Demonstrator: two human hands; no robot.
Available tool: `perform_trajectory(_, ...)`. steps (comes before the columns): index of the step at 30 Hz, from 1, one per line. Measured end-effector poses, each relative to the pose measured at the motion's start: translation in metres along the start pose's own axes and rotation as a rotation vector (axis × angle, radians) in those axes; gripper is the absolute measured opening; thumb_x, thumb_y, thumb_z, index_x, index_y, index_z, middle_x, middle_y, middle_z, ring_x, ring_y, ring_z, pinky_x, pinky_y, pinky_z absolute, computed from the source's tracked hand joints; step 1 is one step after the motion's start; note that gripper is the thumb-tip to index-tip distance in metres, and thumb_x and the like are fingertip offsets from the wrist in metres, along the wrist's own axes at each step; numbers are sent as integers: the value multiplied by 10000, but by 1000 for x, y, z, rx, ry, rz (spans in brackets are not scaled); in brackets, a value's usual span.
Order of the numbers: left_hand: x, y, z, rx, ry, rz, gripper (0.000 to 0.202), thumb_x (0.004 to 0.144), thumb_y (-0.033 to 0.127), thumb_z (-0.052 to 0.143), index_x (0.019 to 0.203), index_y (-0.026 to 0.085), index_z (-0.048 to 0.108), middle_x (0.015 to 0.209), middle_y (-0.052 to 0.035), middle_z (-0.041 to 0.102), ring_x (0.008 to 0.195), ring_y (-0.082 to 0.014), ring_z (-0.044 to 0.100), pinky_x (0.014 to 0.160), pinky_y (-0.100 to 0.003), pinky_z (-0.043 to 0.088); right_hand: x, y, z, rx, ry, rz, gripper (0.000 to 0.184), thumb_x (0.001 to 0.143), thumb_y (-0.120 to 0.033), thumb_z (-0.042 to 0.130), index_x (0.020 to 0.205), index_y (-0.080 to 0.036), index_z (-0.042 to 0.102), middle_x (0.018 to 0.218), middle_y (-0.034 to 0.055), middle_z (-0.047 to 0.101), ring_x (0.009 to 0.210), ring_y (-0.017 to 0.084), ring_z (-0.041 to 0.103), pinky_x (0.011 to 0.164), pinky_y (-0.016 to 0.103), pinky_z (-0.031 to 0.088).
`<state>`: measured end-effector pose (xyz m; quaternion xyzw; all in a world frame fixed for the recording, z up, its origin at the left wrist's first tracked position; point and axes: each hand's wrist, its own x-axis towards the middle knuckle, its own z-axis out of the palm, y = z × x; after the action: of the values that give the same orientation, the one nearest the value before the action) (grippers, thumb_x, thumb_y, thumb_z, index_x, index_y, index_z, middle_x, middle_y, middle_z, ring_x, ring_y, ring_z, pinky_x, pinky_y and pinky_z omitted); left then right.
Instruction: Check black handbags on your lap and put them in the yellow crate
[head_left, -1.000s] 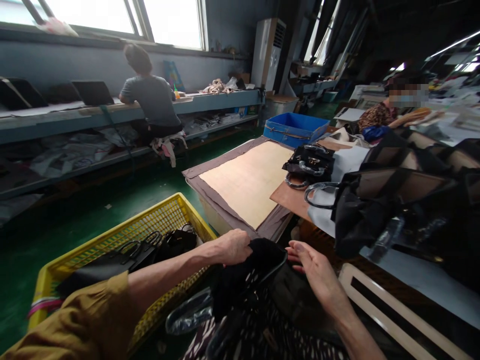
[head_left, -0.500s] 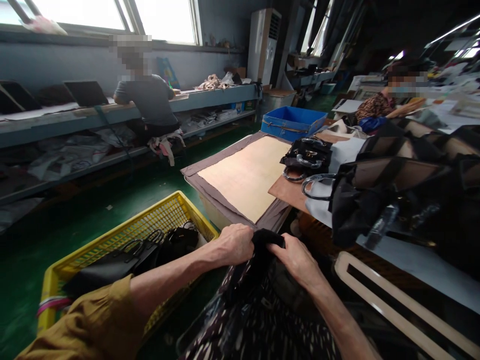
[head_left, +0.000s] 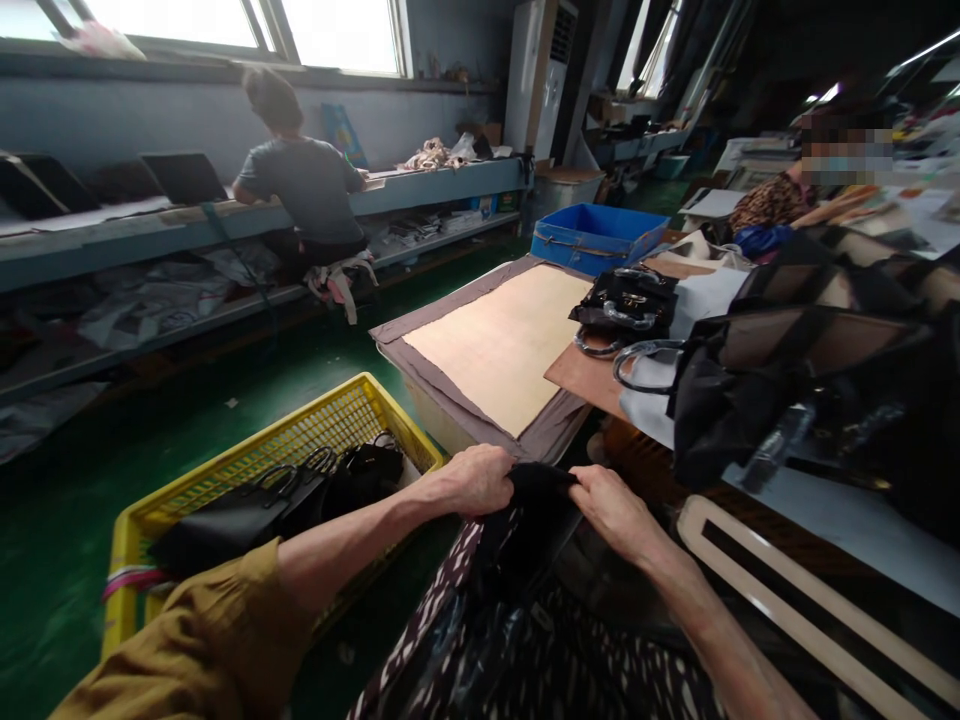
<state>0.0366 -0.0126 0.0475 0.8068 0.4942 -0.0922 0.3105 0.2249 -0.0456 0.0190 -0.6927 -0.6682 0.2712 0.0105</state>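
Over my lap, a black handbag (head_left: 534,525) hangs between my two hands. My left hand (head_left: 480,480) is closed on the left end of its top edge, the fingers curled round the fabric. At the right end of that edge, my right hand (head_left: 611,508) pinches the rim between thumb and fingers. The rim is stretched between them, showing a dark interior. The bag's lower part blends into dark patterned cloth (head_left: 600,660) on my lap, so its outline there is unclear.
A yellow basket (head_left: 247,455) on my left holds black bags. Ahead stands a board-topped table (head_left: 487,340) with a blue bin (head_left: 600,235) behind. More black bags (head_left: 742,380) lie on the right-hand bench, above a pale slotted frame (head_left: 817,610). Two people sit farther off.
My hands have moved slightly apart, and the bag's top edge is drawn wider and flatter between them. The whole view has shifted a little.
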Motion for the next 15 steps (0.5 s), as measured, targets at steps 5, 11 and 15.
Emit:
perform_trajectory(5, 5, 9, 1, 16, 32, -6, 302, 688, 190, 437, 890, 133, 654, 806, -120, 663, 730, -232, 627, 578, -264, 476, -25, -14, 8, -70, 316, 44, 318, 855, -347, 412, 1107, -188, 520, 1093, 116, 617, 972, 266, 575, 722, 315, 424)
perform_trajectory(11, 11, 24, -12, 8, -68, -45, 299, 660, 170, 450, 845, 81, 668, 781, -158, 669, 716, -258, 635, 559, -285, 497, -67, -60, 24, 315, 84, -26, 344, 830, -473, 440, 1058, -244, 558, 1014, 73, 673, 942, 251, 607, 768, 303, 443)
perform_trajectory(15, 15, 38, -17, -77, -239, -90, 270, 662, 137, 435, 746, 11, 659, 653, -151, 650, 488, -189, 585, 449, -258, 474, -69, -72, 37, 393, -8, 65, 378, 798, -443, 473, 1080, -201, 543, 968, 103, 682, 968, 278, 602, 799, 319, 431)
